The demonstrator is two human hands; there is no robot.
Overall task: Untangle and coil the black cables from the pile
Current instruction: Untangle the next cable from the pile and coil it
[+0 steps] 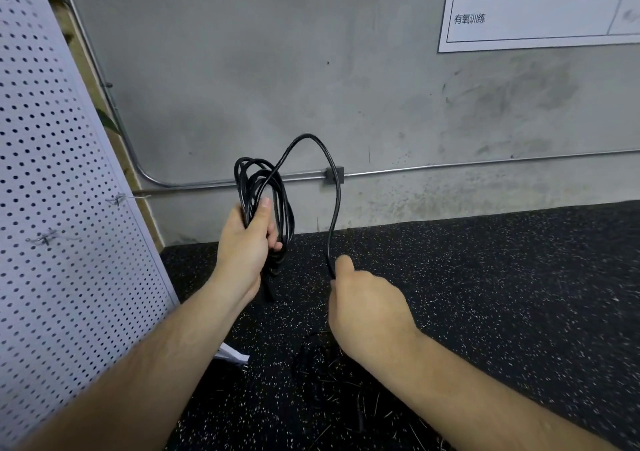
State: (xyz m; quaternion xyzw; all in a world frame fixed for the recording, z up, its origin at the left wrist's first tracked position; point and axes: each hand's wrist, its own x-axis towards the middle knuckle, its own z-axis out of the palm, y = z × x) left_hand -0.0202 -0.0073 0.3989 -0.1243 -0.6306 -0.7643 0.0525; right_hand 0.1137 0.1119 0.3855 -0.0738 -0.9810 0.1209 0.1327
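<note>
Voice 1: Coil (282,194) first. Where is it?

Voice 2: Left of centre, held up in front of the wall (311,69). The left hand (242,246) is clamped round its loops, thumb up across the front. The loops stand upright, long axis top to bottom, and one end hangs just below that hand.

Voice 1: And the other hand?

Voice 2: The right hand (363,308) is lower and to the right, fingers closed on the free run (337,191). That run leaves the coil, arches up over centre frame, then drops almost straight into the right hand.

Voice 1: So which way does the next loop go?

Voice 2: I would judge leftward and up. The coil lies up-left of the right hand, so the run has to be carried across to the left hand, which is already on the loops and only needs to take it.

Voice 1: What is left?

Voice 2: A dark pile (322,364) lies on the floor (485,277) at lower centre, under the right wrist. Whether the run leads into it I cannot tell; the hand hides it.
</note>
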